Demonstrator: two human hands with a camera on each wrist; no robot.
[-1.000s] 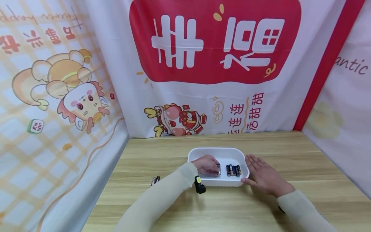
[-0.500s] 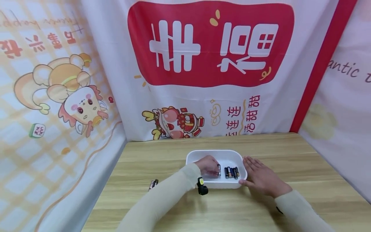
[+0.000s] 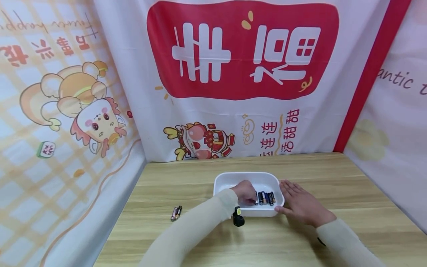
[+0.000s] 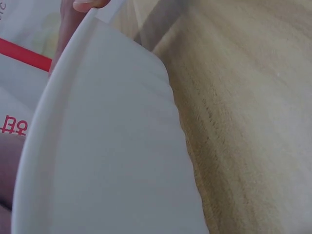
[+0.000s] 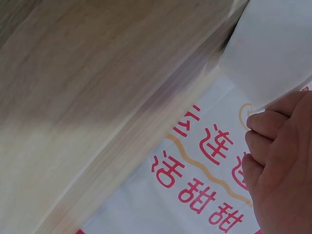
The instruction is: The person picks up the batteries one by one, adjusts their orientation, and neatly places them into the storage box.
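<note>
A white plastic box [image 3: 230,212] stands on the table, its near wall filling much of the left wrist view. Inside, at its right end, several batteries [image 3: 265,198] lie side by side in a row. My left hand [image 3: 245,191] reaches down into the box and pinches a battery [image 3: 256,198] just left of that row; the fingertips are mostly hidden behind the hand. Against the box's right end rests my right hand [image 3: 301,204], its fingers extended along the rim and its thumb at the near right corner. In the right wrist view, the fingers [image 5: 265,124] lie by the box wall.
Two loose batteries [image 3: 176,213] lie side by side on the wooden table [image 3: 267,241], left of the box and beyond my left forearm. Printed cloth [image 3: 200,111] hangs behind the table and along both sides.
My left hand has shifted right inside the box, bringing its battery up beside the row. The right hand keeps its place at the box. The two loose batteries show more fully now.
</note>
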